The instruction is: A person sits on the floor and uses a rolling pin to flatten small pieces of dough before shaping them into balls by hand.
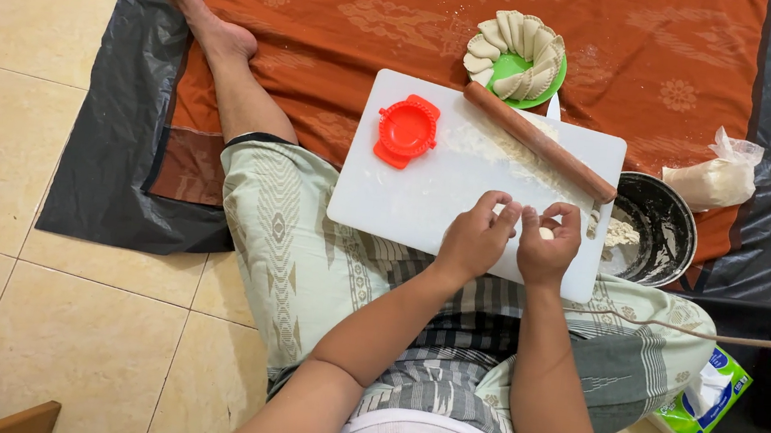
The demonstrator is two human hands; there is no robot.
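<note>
Head view shows both hands meeting over the near right corner of a white cutting board (pixel 426 192) resting on the lap. Left hand (pixel 477 239) and right hand (pixel 549 248) pinch a small pale dough piece (pixel 546 232) between curled fingers. A smooth wooden rolling pin (pixel 538 142) lies diagonally along the floury far edge, parked within reach.

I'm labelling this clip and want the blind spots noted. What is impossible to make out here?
Head view:
- Small white dough piece: mostly hidden by right hand and left hand fingers.
- Round black metal pan: near side covered by white plastic cutting board.
- Green tissue packet: partly behind the knee.
</note>
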